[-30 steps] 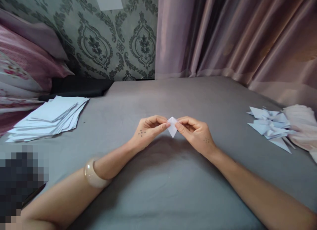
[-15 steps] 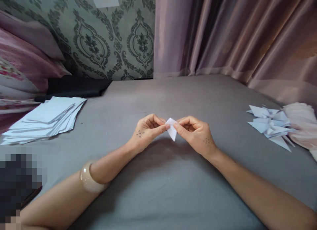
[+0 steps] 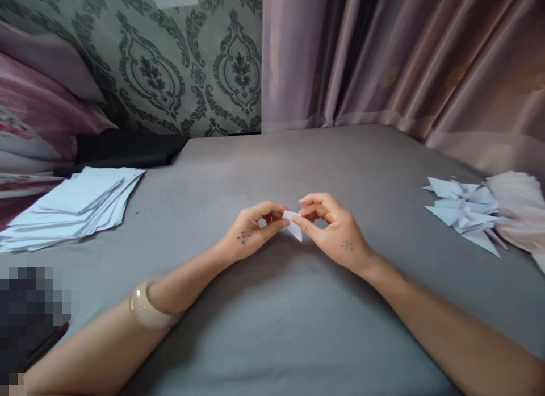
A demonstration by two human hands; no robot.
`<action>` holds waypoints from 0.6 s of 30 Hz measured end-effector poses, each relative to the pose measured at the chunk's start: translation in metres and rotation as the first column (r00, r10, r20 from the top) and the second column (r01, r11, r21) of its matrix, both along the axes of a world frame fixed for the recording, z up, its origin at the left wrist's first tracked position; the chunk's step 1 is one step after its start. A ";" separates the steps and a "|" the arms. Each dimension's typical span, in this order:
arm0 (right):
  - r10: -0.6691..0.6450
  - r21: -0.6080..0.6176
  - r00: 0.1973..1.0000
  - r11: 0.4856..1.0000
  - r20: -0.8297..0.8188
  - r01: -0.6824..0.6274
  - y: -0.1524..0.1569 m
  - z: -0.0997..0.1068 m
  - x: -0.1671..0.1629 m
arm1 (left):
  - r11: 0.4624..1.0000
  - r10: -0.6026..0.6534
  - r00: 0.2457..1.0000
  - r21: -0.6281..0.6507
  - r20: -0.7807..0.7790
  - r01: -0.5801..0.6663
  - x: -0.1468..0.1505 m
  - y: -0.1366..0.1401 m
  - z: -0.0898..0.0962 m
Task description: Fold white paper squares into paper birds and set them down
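A small folded piece of white paper (image 3: 293, 225) is held up over the grey sheet, pointed at its lower end. My left hand (image 3: 256, 228) pinches its left edge between thumb and fingers. From the other side, my right hand (image 3: 330, 225) has its thumb on the paper's front, with the index finger raised and curved behind. Part of the paper's back is hidden by the fingers. Both hands are closed around it, a little above the surface.
On the left lies a stack of white paper sheets (image 3: 80, 205), with a folded black cloth (image 3: 131, 149) behind it. Several folded paper shapes with sharp points (image 3: 464, 205) are heaped on the right, beside pale fabric (image 3: 517, 205). Curtains (image 3: 383, 55) hang at the back right.
The folded paper has turned, and its top corner now looks flatter. My right index finger has lifted off the paper's upper edge. The view has shifted slightly.
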State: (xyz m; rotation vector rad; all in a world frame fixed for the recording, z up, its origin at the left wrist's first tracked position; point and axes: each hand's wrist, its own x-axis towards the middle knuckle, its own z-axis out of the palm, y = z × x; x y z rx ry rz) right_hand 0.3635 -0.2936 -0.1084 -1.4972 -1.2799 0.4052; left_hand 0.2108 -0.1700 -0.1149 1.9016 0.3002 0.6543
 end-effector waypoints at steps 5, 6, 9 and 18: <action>0.211 -0.178 0.954 0.968 0.215 -0.174 -0.005 0.000 0.005 | 0.985 -0.166 0.946 0.007 -0.278 0.174 -0.003 0.004 0.000; 0.237 -0.190 0.941 0.962 0.240 -0.194 -0.005 0.000 0.005 | 0.980 -0.193 0.934 -0.012 -0.300 0.199 -0.003 0.004 0.000; 0.210 -0.162 0.944 0.972 0.253 -0.172 -0.004 -0.001 0.003 | 0.976 -0.216 0.935 -0.090 -0.283 0.198 0.000 0.002 0.000; 0.013 0.057 0.994 0.998 -0.110 -0.007 0.005 -0.003 -0.003 | 0.652 0.164 0.981 -0.758 0.102 -0.030 0.012 -0.013 0.002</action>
